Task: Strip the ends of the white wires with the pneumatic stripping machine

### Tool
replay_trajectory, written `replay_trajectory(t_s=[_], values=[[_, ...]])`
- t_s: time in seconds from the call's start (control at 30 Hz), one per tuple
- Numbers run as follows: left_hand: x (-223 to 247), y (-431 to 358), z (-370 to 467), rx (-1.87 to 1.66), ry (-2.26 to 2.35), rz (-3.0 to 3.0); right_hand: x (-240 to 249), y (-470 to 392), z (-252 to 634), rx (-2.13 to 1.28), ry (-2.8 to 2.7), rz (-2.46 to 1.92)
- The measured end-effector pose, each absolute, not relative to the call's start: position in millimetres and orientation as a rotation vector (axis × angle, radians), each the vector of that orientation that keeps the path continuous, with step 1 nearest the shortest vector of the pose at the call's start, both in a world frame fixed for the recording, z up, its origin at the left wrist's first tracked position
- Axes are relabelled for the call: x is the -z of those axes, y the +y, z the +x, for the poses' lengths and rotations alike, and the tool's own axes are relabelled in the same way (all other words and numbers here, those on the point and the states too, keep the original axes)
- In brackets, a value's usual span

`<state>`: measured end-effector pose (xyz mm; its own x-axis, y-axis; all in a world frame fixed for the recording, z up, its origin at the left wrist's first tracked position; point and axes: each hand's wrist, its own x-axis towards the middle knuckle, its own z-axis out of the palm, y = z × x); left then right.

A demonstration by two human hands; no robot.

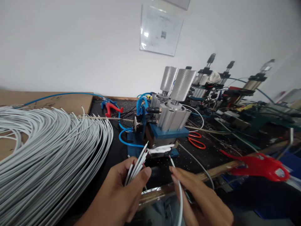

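My left hand (119, 191) grips a small bundle of white cables (137, 163) whose ends fan upward toward the machine. Between the fingers of my right hand (199, 199) runs a single white cable (180, 194); its tip points at the front slot of a pneumatic machine (164, 125) with two silver cylinders on a blue base. Both hands hover just in front of that machine, above the table's wooden front edge (155, 193).
A big heap of white cables (49, 150) fills the left side over cardboard (70, 102). Red-handled pliers (110, 108) lie behind, orange scissors (196, 141) sit to the machine's right, and a red tool (261, 166) is at front right. More pneumatic machines (235, 94) line the back right.
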<state>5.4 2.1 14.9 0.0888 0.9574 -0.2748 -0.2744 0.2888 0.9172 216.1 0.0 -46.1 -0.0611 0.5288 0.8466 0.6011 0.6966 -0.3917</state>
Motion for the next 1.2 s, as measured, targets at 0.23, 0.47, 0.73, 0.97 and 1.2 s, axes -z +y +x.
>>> replay_trajectory(t_s=[0.23, 0.47, 0.73, 0.97, 1.2], values=[[-3, -1, -2, -1.045, 1.139, 0.868, 33, 37, 210, 0.143, -1.731, -0.795], [-24, 15, 11, -1.045, 1.274, 0.835, 37, 34, 205, 0.140, -1.732, -0.828], [-36, 19, 14, -1.036, 1.261, 0.836, 40, 41, 207, 0.092, -1.804, -0.873], [-17, 1, 7, -0.999, 1.161, 0.827, 39, 42, 206, 0.011, -1.792, -0.913], [-16, -4, 8, -1.058, 1.122, 0.748, 38, 43, 203, 0.009, -1.768, -0.912]])
